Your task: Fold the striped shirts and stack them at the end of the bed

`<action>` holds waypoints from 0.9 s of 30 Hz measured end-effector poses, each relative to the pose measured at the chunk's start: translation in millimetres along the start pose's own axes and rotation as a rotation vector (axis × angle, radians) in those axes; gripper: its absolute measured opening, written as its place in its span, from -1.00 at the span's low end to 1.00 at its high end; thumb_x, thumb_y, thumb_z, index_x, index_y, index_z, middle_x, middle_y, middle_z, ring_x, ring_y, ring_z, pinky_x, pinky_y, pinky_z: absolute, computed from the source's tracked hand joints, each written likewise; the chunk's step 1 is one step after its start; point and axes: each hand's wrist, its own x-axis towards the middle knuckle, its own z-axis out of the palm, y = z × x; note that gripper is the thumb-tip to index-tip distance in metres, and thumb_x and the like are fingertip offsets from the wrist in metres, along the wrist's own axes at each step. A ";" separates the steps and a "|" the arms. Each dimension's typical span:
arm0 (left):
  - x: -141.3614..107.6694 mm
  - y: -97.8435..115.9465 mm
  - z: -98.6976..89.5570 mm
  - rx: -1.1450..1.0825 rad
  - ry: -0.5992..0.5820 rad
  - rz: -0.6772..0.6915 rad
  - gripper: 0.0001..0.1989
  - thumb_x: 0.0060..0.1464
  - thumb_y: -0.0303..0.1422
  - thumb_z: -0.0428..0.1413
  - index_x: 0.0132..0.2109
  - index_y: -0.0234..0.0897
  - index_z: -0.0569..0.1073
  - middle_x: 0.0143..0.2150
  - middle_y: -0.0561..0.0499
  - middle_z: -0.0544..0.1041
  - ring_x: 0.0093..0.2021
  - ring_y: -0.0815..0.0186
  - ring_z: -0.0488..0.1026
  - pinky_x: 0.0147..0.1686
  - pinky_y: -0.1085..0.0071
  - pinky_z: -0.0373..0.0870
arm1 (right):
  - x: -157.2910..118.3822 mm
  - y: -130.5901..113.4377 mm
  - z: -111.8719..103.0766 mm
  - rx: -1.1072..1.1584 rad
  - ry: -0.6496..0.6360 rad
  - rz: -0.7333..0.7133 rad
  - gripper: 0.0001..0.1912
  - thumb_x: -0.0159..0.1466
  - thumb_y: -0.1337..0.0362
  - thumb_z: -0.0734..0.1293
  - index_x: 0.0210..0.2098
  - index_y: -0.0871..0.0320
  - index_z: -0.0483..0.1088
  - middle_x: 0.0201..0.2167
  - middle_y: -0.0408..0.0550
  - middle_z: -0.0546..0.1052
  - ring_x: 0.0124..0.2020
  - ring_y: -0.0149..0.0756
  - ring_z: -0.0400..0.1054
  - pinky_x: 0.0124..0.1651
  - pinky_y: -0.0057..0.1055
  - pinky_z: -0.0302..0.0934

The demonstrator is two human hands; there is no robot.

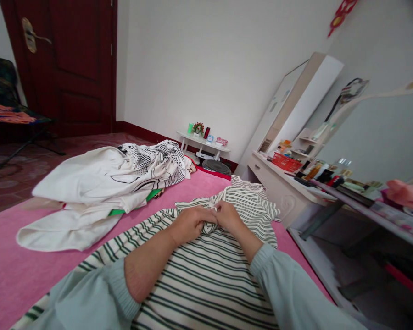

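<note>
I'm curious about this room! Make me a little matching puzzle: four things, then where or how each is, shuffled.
Things:
1. striped garment
2. white clothes
3. red basket
4. door

Descriptions:
A. standing on the white dresser
B. dark red, with a metal handle
C. under the left hand and right hand
D. heaped on the pink cover's left side

Pairs: 1-C, 2-D, 3-A, 4-B
</note>
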 end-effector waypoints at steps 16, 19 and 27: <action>0.5 -0.2 -8.1 0.317 -0.033 -0.182 -0.72 -0.10 -0.38 0.18 -0.16 -0.08 0.55 -0.21 0.04 0.56 -0.14 0.21 0.47 -0.14 0.36 0.36 | -57.0 71.3 -60.6 0.816 0.283 0.555 -0.41 -0.09 0.19 0.47 -0.08 0.02 0.23 -0.46 -0.22 0.39 -0.56 -0.38 0.33 -0.60 -0.47 0.31; 0.7 0.5 -9.4 0.287 -0.056 -0.172 -0.65 -0.15 -0.43 0.17 -0.14 -0.07 0.54 -0.18 0.06 0.56 -0.13 0.22 0.46 -0.13 0.37 0.35 | -64.4 65.9 -69.3 0.674 -0.056 0.500 -0.29 -0.02 0.11 0.46 0.10 -0.06 0.20 -0.39 -0.21 0.41 -0.57 -0.42 0.32 -0.62 -0.49 0.31; 7.4 2.3 -21.0 0.129 -0.116 -0.176 -0.84 -0.11 -0.37 0.16 -0.31 -0.16 0.57 -0.32 0.05 0.54 -0.28 0.32 0.47 -0.28 0.49 0.35 | -45.2 37.7 -87.5 0.157 -0.582 0.204 -0.77 -0.14 0.41 0.43 -0.42 0.18 0.50 -0.55 -0.20 0.37 -0.60 -0.43 0.24 -0.73 -0.55 0.20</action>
